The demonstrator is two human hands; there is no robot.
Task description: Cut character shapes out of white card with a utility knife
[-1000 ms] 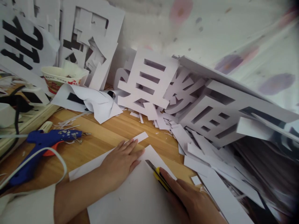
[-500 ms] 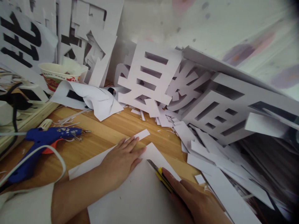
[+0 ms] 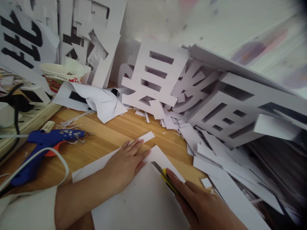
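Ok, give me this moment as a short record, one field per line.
Left hand: lying flat on the white sheet
Right hand: gripping the yellow-and-black knife, blade out
Blade contact: cannot tell
Surface: wooden table
Left side: blue glue gun, paper bowl behind it
Back: large white cut-out characters, propped up
Right side: heap of white scraps

One knife (image 3: 168, 181) and two hands (image 3: 121, 171) are at the big sheet (image 3: 139, 199). One glue gun (image 3: 48, 137) and one bowl (image 3: 54, 81) are left of it.
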